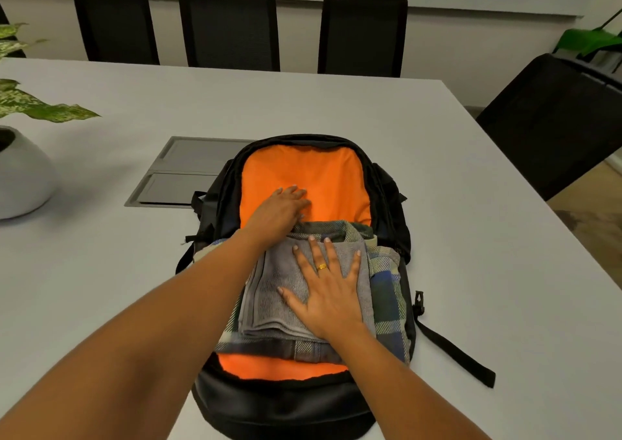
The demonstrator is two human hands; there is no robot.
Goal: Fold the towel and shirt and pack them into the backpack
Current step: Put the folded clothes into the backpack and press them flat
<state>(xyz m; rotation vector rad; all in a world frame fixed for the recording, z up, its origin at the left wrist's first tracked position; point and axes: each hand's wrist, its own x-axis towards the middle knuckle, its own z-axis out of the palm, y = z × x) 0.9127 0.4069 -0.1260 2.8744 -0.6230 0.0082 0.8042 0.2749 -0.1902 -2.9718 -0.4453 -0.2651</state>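
Standing at the frame's left edge, a white plant pot (pixel 23 177) shares the table (pixel 471 237) with the open backpack (pixel 286 406) at centre. The left hand (pixel 281 212) rests on its orange lining, fingers straight and close together. Just right, the right hand (pixel 328 293) presses flat, fingers spread, on the grey towel (pixel 269 291), which tops the folded plaid shirt (pixel 387 291) inside the backpack.

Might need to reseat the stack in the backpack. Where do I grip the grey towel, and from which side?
Probably best to pinch the grey towel at its near-left corner, coming in from the left. Its folded layers lie stacked and exposed there on the plaid shirt, while the right hand lies flat over its right half.
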